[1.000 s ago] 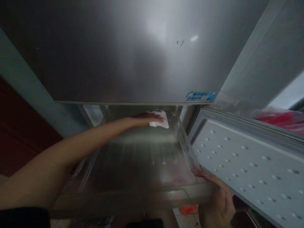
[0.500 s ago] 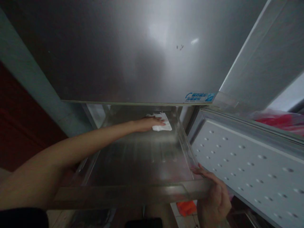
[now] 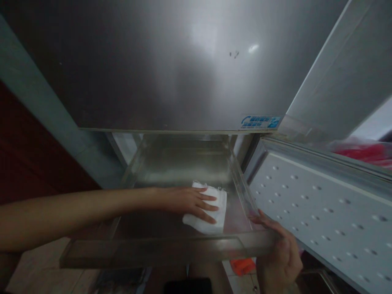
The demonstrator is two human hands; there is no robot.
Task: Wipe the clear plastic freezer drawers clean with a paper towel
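A clear plastic drawer is pulled out from under a steel fridge door. My left hand lies flat, fingers spread, pressing a white cloth onto the drawer floor near its front right corner. My right hand grips the drawer's front right corner, thumb on the rim and fingers curled underneath.
An open fridge door with a white dimpled inner panel stands at the right. A red bag lies beyond it. A dark red wall is at the left. Tiled floor and an orange item show below the drawer.
My left hand has dragged the white cloth from the drawer's back right corner forward to its front right. My right hand has kept its hold on the drawer corner.
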